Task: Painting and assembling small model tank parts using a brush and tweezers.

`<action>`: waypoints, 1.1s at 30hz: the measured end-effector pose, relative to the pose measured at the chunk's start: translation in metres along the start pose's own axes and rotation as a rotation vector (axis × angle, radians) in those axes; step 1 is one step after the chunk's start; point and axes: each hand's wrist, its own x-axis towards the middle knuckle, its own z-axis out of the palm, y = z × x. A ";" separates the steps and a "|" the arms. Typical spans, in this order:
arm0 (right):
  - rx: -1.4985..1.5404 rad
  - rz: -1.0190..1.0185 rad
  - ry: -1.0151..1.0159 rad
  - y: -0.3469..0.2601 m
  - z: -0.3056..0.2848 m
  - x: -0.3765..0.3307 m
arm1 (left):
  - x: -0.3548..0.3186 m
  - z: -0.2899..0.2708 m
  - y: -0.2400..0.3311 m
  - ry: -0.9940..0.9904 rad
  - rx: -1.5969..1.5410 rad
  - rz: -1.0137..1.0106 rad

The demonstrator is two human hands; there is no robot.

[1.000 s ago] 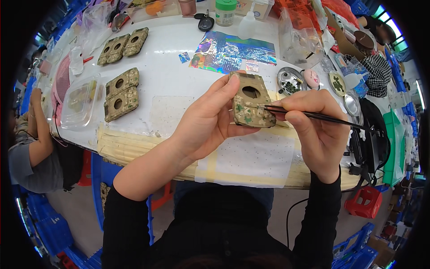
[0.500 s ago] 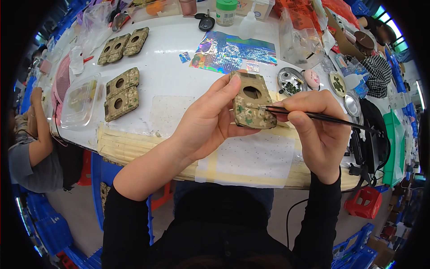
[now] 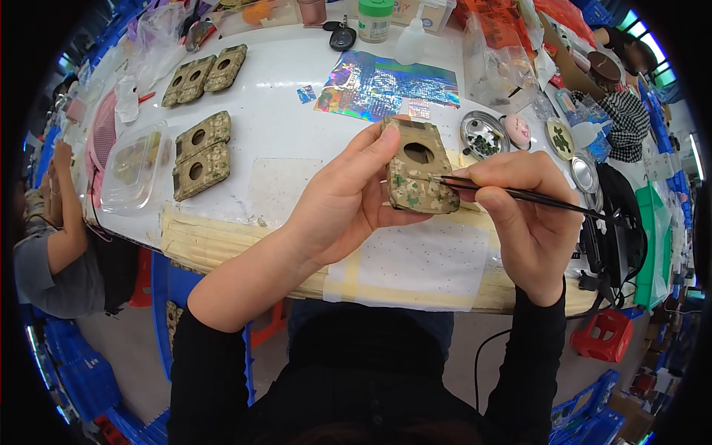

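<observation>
My left hand is closed around the edge of a camouflage-patterned toy tank hull, which has a round hole in its top. The hull is held above the table's front edge, tilted toward me. Black tweezers are pinched in my right hand. Their tips touch or nearly touch the hull's top just below the hole; anything between the tips is too small to make out. Beyond my right hand, a round metal dish holds small dark green pieces.
More camouflage hulls lie on the table's left, near a clear plastic box. Shiny holographic sheets lie at the back centre. White paper covers the front edge. A black bag sits right; a co-worker's arm shows left.
My hands, the hull and the tweezers are almost still; the tweezers' rear end has shifted slightly. At the left, the co-worker's hands have moved a little.
</observation>
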 end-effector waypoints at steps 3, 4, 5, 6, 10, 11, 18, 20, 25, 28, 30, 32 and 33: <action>0.003 -0.001 0.005 0.000 0.000 -0.001 | 0.000 0.000 0.000 -0.007 -0.009 -0.005; 0.008 -0.001 0.008 0.000 0.000 -0.001 | 0.000 0.000 0.000 -0.011 -0.012 -0.002; 0.004 -0.003 0.005 0.000 0.000 0.000 | 0.000 0.000 0.000 -0.015 -0.016 0.002; 0.000 -0.005 0.002 0.000 0.000 0.000 | 0.000 0.000 0.000 -0.013 -0.013 -0.002; -0.008 0.003 0.000 0.000 0.001 -0.001 | 0.001 0.002 -0.001 0.046 0.000 -0.003; -0.013 -0.002 -0.001 0.000 0.001 -0.001 | 0.001 0.004 -0.002 0.073 0.003 0.001; -0.011 0.001 0.011 -0.001 0.000 -0.002 | -0.001 0.009 0.001 0.064 0.027 0.030; -0.007 0.008 0.011 -0.002 0.001 -0.001 | -0.001 0.009 0.001 0.068 0.025 0.027; 0.000 0.004 0.012 -0.002 0.000 -0.002 | 0.001 0.005 -0.001 0.016 0.042 0.051; -0.025 -0.012 0.006 -0.003 0.000 -0.001 | 0.000 0.006 0.000 0.018 0.053 0.052; -0.013 0.008 0.017 -0.003 0.000 -0.001 | 0.000 0.007 0.000 0.024 0.059 0.059; -0.005 0.020 0.021 -0.003 0.000 -0.001 | 0.000 0.008 -0.001 0.031 0.060 0.074; -0.005 0.024 0.021 -0.003 0.000 -0.001 | 0.000 0.008 -0.001 0.035 0.068 0.076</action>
